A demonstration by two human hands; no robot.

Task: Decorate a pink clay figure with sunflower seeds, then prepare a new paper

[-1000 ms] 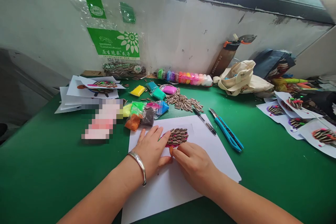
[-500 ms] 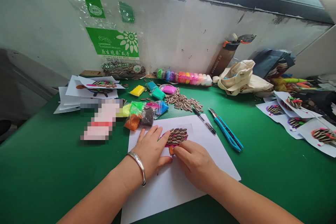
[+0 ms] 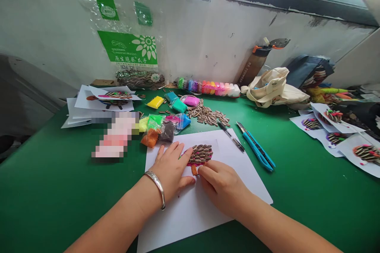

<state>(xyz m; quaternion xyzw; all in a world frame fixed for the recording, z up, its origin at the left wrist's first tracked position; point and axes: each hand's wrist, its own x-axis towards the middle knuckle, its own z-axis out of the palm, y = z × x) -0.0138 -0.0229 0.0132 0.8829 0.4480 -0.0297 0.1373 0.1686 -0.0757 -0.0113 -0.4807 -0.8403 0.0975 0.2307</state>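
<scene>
White paper (image 3: 175, 225) lies on the green table, with a pink clay shape covered in sunflower seeds (image 3: 201, 153) on it. An orange clay piece (image 3: 194, 170) sits at the shape's lower edge. My left hand (image 3: 172, 166), with a silver bangle at the wrist, rests spread over the paper and the shape's left edge. My right hand (image 3: 221, 182) is curled, its fingertips pinched beside the orange piece. Whatever the fingertips hold is too small or hidden to make out.
Clay packets (image 3: 150, 137) and loose seeds (image 3: 204, 112) lie beyond the paper. A pen (image 3: 231, 137) and blue cutter (image 3: 257, 148) are at right. Seed-decorated papers (image 3: 335, 138) lie far right, others (image 3: 89, 104) at left. Behind stand a seed bag (image 3: 129, 49) and bottle (image 3: 253, 63).
My right fingertips have shifted slightly right and down, showing more of the orange piece. My left hand stays in place.
</scene>
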